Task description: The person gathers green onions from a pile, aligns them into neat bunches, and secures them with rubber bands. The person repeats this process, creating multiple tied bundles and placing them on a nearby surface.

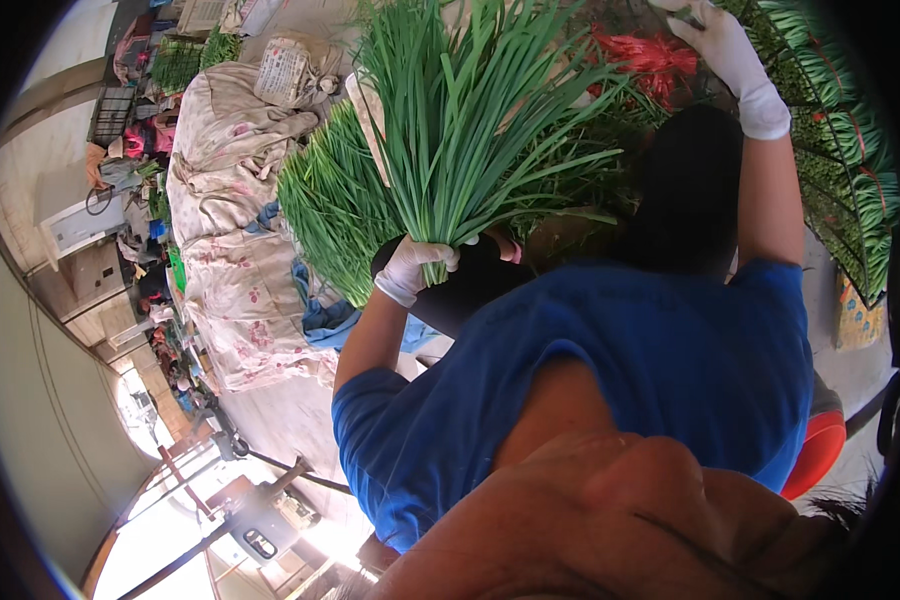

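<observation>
My left hand [420, 268], in a white glove, grips a bunch of long flat green leaves [450, 150] by the pale lower stems; the leaves fan upward. Behind it lies a pile of similar greens [330, 205], with a pale stick-like object [368, 120] partly hidden among them. My right hand [710, 40], also gloved, is raised at the top right edge with its fingers curled and partly cut off; what is between them is unclear. Below it is a tangle of red strips [650, 70].
A flowered cloth-covered heap [240, 300] and blue cloth [320, 315] lie to the left. Tied green bundles [860, 180] line the right side above a patterned container [860, 320]. A red seat [815, 450] shows behind me, and clutter [150, 150] runs along the far left.
</observation>
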`<action>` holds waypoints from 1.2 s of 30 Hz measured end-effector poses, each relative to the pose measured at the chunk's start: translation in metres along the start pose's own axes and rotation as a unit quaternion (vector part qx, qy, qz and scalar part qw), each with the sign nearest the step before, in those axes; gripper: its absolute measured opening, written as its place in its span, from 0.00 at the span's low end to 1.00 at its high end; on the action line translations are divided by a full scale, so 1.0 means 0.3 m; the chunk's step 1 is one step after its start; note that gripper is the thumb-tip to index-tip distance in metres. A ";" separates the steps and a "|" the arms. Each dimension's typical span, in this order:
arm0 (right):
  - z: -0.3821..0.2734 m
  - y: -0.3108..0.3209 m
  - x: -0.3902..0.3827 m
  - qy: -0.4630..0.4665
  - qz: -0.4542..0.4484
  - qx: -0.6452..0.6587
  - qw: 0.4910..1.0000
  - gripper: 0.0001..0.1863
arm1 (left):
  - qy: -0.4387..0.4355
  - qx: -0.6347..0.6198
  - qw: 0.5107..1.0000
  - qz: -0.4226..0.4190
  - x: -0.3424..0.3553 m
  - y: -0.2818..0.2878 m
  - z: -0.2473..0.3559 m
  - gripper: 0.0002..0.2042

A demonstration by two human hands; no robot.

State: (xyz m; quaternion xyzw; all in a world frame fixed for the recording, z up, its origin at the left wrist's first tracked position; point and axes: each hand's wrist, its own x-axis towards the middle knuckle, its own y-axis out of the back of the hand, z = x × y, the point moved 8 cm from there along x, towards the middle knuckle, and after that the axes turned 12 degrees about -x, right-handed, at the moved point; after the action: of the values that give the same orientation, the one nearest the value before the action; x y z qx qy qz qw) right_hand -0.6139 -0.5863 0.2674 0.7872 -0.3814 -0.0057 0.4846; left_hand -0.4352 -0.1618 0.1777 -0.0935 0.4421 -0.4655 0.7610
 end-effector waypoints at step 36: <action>-0.411 -1.470 0.348 -0.157 -0.045 0.023 0.986 0.43 | -0.414 0.034 0.791 0.450 -0.238 0.924 0.254 0.42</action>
State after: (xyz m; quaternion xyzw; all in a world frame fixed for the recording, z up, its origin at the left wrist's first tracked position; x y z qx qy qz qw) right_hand -0.2308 -0.4505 0.0321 0.8040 -0.4171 -0.1423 0.3993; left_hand -0.2164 0.0265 0.1111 -0.0420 0.0608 -0.0022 0.9973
